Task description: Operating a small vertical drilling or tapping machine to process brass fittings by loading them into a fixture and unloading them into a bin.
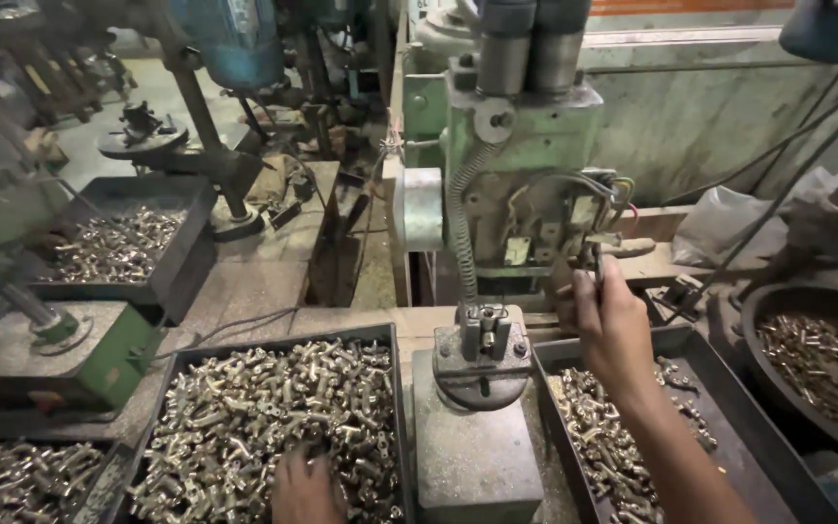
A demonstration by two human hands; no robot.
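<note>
Grimy workbench (264, 281): left hand (305, 488) digs into shiny brass fittings (264, 417).

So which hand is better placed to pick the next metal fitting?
Probably the left hand: it already rests in the tray of metal fittings. The right hand is up at the machine's switch.

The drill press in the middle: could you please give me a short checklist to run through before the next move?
1. Left hand on parts in the left tray: ok, it rests among the metal fittings.
2. Part actually gripped: cannot tell, fingers hidden.
3. Right hand at the switch lever of the drill press: ok, touching it.
4. Fixture clear of hands: ok.
5. Fixture loaded: cannot tell.
6. Right tray has room: ok.
</note>
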